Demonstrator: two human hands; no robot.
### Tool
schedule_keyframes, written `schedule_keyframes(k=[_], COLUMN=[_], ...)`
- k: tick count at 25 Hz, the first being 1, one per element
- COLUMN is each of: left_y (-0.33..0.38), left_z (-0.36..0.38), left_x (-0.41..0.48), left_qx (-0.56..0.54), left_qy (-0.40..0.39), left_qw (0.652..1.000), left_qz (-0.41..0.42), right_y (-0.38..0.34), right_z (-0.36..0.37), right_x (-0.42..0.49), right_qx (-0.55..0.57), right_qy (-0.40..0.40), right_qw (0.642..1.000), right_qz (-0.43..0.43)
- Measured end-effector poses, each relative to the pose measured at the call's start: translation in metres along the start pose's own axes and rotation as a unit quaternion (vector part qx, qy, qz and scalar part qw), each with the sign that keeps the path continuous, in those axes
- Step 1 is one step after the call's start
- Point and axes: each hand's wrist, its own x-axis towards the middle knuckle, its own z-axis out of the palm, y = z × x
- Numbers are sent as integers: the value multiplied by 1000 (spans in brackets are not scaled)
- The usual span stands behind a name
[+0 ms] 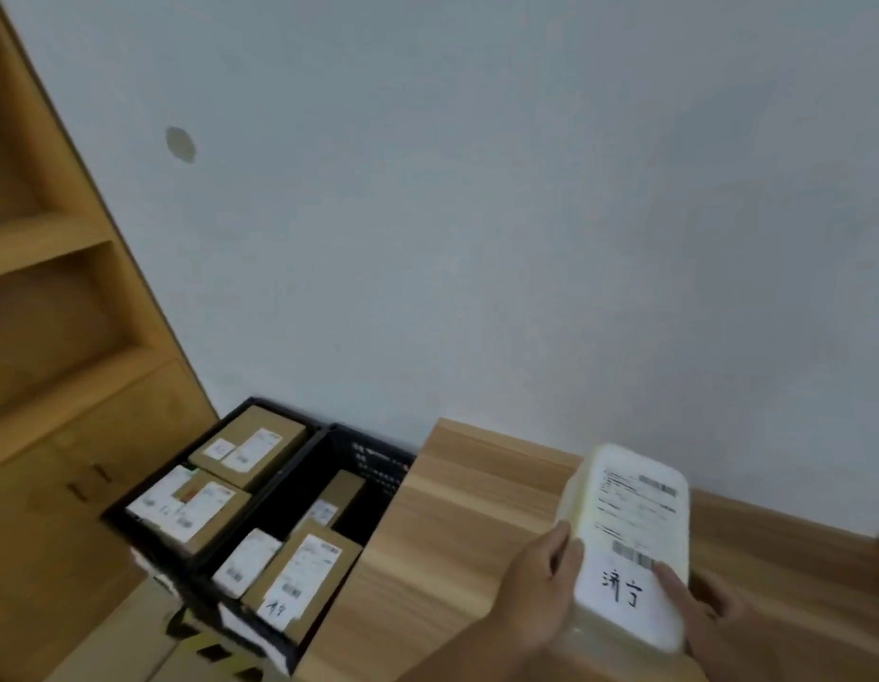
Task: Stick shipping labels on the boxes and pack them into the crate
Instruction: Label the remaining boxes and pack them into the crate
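A pale cream box (578,499) with a white shipping label (629,543) on its top lies on the wooden table (457,524) at the lower right. My left hand (541,588) grips the box's left side, thumb at the top edge. My right hand (698,603) holds its right side, with a finger pressing on the label near the handwritten characters. To the left of the table stands a black crate (324,435) in two sections, holding several brown boxes (248,447) with labels on them.
A wooden shelf unit (49,297) with cupboard doors stands at the left. A plain grey wall fills the background. Flat cardboard (132,642) lies on the floor in front of the crate. The table's left edge borders the crate.
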Motion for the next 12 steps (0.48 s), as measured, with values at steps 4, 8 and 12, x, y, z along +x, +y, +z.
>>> schedule_keyframes(k=[4,8,12], left_y=[-20,-44,-70], left_z=[-87,-186,-297], left_x=[-33,-54,-58], left_qx=[6,25,49], left_qy=[44,94,138], left_qw=[999,995,989], left_qz=[11,22,37], right_y=[-10,-32,-56], right_z=[90,191,305], right_x=[-20,-39,-60], right_qx=[56,55,52], right_qy=[-54,-89,-97], right_qw=[997,994,994], right_qz=[19,-10,-19])
